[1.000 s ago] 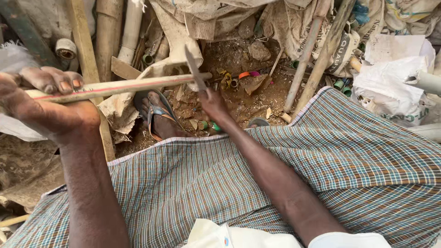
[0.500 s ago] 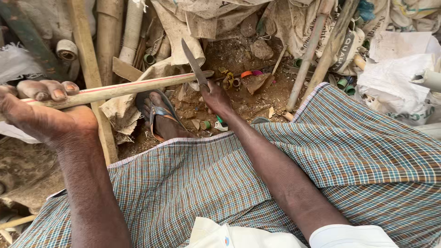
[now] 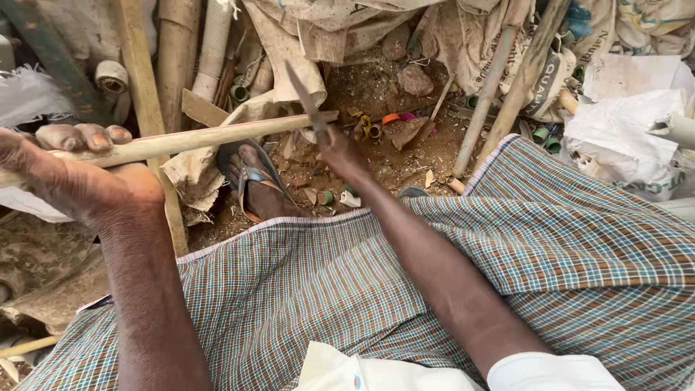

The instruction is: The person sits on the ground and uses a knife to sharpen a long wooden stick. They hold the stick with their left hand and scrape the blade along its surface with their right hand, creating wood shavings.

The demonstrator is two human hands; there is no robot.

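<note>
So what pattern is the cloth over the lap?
Cloth: a fine check of blue, brown and white, head view.

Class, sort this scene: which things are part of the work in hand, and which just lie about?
In use: left hand gripping the long stick; right hand holding the blade at the stick's end.
Lying about: sandal, coloured tube offcuts, sacks, poles.

White printed sacks (image 3: 622,123) were seen crumpled at the upper right; dirty beige sacks (image 3: 362,22), perhaps printed too, were draped along the top.
</note>
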